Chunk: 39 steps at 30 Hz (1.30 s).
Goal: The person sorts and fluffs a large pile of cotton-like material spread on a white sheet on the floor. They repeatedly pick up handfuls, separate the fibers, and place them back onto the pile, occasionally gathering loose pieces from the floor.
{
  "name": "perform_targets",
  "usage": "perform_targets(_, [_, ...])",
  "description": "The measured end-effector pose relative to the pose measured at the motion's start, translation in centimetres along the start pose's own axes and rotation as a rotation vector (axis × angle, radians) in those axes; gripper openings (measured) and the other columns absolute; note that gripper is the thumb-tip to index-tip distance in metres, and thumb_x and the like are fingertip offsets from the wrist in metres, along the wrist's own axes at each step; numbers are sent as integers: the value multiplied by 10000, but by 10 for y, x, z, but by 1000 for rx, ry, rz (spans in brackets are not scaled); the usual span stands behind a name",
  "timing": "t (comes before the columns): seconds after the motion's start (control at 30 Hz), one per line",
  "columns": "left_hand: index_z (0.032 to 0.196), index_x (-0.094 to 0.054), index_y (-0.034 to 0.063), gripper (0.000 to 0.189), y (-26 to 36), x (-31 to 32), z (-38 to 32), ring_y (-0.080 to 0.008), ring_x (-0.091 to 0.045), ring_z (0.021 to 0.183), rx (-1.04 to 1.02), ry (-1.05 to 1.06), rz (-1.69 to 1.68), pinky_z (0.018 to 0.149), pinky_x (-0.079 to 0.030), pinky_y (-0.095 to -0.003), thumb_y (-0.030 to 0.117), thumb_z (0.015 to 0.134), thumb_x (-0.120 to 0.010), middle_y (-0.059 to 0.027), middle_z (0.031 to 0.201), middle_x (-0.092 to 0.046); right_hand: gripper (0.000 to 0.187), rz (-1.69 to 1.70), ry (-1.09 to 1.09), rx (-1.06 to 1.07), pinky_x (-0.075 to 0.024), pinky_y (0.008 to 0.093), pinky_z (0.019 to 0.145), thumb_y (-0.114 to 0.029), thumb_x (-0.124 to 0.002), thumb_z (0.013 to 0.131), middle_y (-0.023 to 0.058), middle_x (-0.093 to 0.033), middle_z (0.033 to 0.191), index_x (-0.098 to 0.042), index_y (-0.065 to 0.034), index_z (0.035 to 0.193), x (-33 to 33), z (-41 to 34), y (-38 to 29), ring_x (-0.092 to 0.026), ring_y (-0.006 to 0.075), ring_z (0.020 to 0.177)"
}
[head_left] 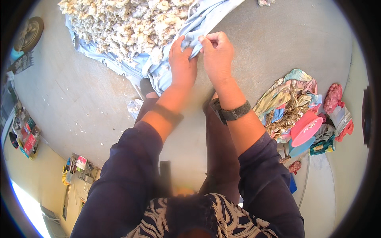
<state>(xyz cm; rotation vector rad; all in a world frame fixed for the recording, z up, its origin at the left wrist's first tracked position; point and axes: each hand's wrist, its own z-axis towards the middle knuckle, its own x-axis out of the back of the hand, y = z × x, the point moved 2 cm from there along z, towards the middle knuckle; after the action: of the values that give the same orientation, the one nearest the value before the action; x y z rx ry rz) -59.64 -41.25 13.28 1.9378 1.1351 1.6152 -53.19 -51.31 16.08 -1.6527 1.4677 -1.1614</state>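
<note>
A large heap of off-white fluffy fibre tufts point(128, 26), perhaps raw wool, lies on a light blue printed cloth point(205, 22) on the floor before me. My left hand point(183, 67) is at the cloth's near right edge, with folds of it between thumb and fingers. Close to its right, my right hand point(218, 53) pinches the same edge between thumb and forefinger. Below my left hand, part of the cloth hangs or lies gathered beside my dark shoe point(146, 86). A dark band circles each of my wrists.
On the right lie crumpled patterned fabrics point(297, 86), a pink plastic basin point(308, 128), a blue basin point(302, 147) and a red net bag point(333, 98). A wheel point(29, 34) is at far left. Household items point(28, 136) line the left wall. The grey concrete floor point(74, 98) has white specks.
</note>
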Motion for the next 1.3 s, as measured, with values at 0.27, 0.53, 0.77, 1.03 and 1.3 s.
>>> perform_targets(0.27, [1086,-652,58,268,-30,49,23,-90,-500,851,691,-166,-703,769,-412,-269,242,893,-631,-52,909,-615,95,-171,-178,-195,-476,284,627,-107,-612,850,63,-630,712,-601,-15,872,40,-32,11,-608,135,654])
perform_targets(0.53, [1489,-214,119,892,-29,24,14,-222,-482,1129,793,-309,-563,972,-377,-385,470,825,-695,-160,1284,-492,142,-113,-270,-328,-480,321,737,-148,-597,875,94,-647,808,-611,-11,908,108,-115,-7,-612,191,769])
perform_targets(0.77, [1268,-565,53,406,-57,-7,23,-140,-532,975,788,-583,-510,826,-428,-301,325,969,-521,-27,1071,-618,111,81,-291,-554,-492,256,762,-118,-574,937,31,-604,891,-581,-16,978,154,-149,-15,-583,105,800])
perform_targets(1.03, [901,-585,106,110,-25,23,24,-116,-605,834,684,-503,-516,742,-480,-256,163,956,-509,-85,1133,-637,166,50,-153,-524,-484,281,709,-176,-555,916,51,-633,765,-594,-15,909,147,-150,-9,-602,130,734])
perform_targets(1.3, [1170,-481,11,354,13,0,6,-178,-626,761,806,-668,-649,621,-520,-279,302,976,-533,-147,1171,-607,116,0,-243,-531,-499,253,742,-123,-566,926,35,-608,859,-588,-13,955,139,-136,24,-581,104,766])
